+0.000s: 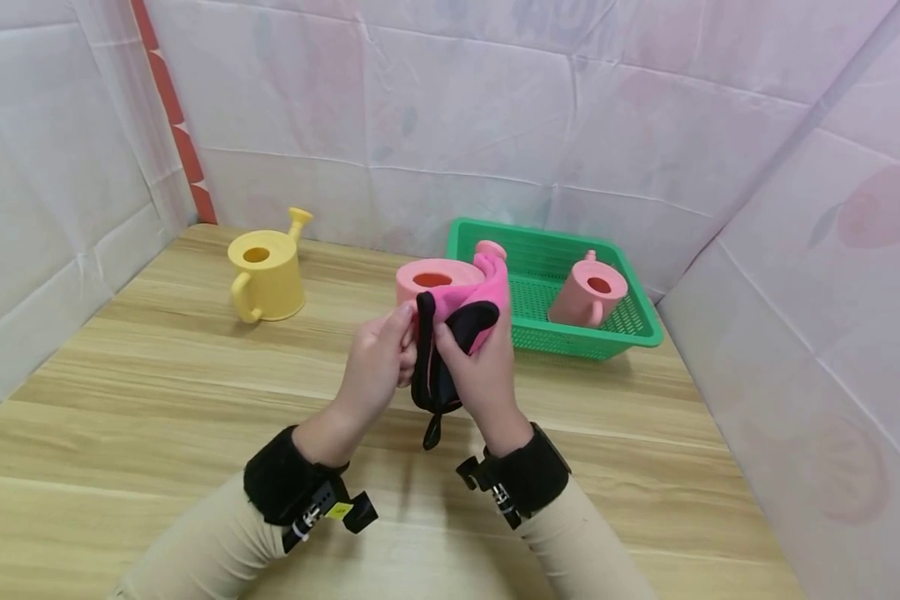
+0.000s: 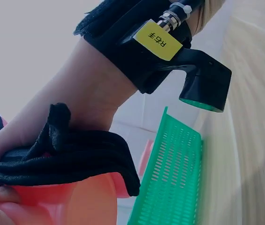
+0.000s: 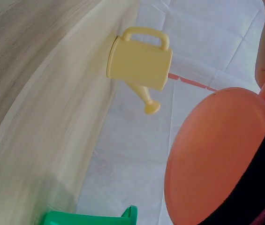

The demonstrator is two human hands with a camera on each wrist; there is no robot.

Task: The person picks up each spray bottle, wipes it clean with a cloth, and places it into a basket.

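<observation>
A pink watering can (image 1: 412,273) is raised off the table in front of me, its flat base showing in the right wrist view. My left hand (image 1: 373,358) grips it at the handle side, fingers curled. Over the can's near side and spout lies a pink and black cloth piece (image 1: 457,298) with a black edge and a dangling black loop; whether it is a glove or a mitt I cannot tell. My right hand (image 1: 486,379) holds this cloth against the can, thumb bent over the black part. The cloth hides most of the can's body from the head view.
A green plastic basket (image 1: 570,340) stands at the back right, with another pink watering can (image 1: 570,302) tilted inside it. At the back left a yellow watering can (image 1: 279,290) stands upright on the wooden table (image 1: 157,417). Draped sheets (image 1: 457,100) enclose the table.
</observation>
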